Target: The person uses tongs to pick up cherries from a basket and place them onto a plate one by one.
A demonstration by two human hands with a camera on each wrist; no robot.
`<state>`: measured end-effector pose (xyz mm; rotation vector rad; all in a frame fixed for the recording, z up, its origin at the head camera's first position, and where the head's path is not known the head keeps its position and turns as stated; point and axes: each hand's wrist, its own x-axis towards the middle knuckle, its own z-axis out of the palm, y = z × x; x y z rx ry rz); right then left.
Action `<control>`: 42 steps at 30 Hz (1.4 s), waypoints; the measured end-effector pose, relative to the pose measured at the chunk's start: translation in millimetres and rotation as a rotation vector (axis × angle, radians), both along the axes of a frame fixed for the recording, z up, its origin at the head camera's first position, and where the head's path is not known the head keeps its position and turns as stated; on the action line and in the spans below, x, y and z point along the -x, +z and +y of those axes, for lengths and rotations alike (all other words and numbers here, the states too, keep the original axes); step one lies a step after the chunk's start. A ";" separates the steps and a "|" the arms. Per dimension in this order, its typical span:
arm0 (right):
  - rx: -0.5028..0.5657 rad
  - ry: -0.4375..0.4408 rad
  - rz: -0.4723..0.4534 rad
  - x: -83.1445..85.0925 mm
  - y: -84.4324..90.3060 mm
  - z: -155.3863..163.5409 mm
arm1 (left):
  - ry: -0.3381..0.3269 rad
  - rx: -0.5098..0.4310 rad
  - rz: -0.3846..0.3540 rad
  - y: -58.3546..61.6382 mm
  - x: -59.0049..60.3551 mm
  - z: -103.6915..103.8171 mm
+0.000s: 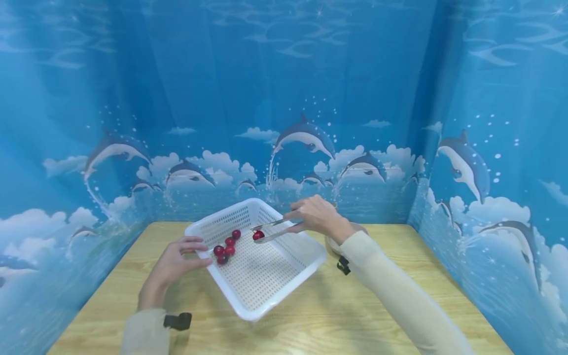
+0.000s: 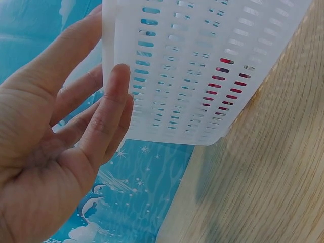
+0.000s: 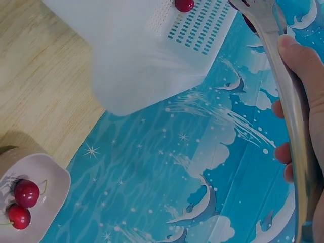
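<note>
Your left hand (image 1: 177, 261) reached forward from a pale sleeve, a black strap at the wrist, palm turned inward, its fingers (image 2: 109, 109) straight and relaxed with the tips pressed flat. Your right arm stretched across from the right in a matching sleeve, and your right hand (image 1: 317, 217) was curled, thumb and fingers (image 3: 304, 76) pinching close together, knuckles up.

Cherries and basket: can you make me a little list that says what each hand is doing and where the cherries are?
left hand: fingers touch the white basket at its left wall
right hand: grips metal tongs
tongs: pinch one cherry over the basket
cherries in basket: a small cluster near the left wall
bowl: holds two more cherries, seen from the right wrist
table: wooden, under the basket
</note>
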<state>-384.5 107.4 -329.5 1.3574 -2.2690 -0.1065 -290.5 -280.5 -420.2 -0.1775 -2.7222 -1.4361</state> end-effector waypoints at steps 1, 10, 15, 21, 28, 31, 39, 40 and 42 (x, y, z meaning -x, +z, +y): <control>0.003 0.007 0.011 -0.1 0.2 1.7 | 0.000 -0.001 -0.003 0.3 0.4 0.2; 0.077 0.076 0.066 3.5 -0.6 16.2 | 0.004 -0.008 -0.006 2.3 3.1 0.7; 0.061 0.029 0.055 -0.3 -0.8 23.4 | 0.011 -0.002 -0.021 1.3 1.0 0.7; 0.056 0.004 0.045 -4.1 -0.8 32.0 | -0.007 0.006 0.017 -0.9 -0.3 0.5; 0.076 0.014 0.061 -5.3 0.2 41.3 | -0.002 0.011 0.019 0.1 1.1 0.4; 0.076 0.005 0.071 -5.6 0.2 47.0 | -0.003 0.009 0.012 0.8 0.9 0.5; 0.072 -0.047 0.060 -3.8 -1.7 68.1 | -0.004 0.006 0.030 -0.3 1.5 -0.5; 0.069 -0.058 0.061 -3.5 -1.8 70.9 | -0.004 0.006 0.033 -0.4 1.5 -0.7; 0.062 -0.083 0.058 -3.0 -1.7 76.5 | -0.003 0.009 0.035 -0.7 1.4 -0.8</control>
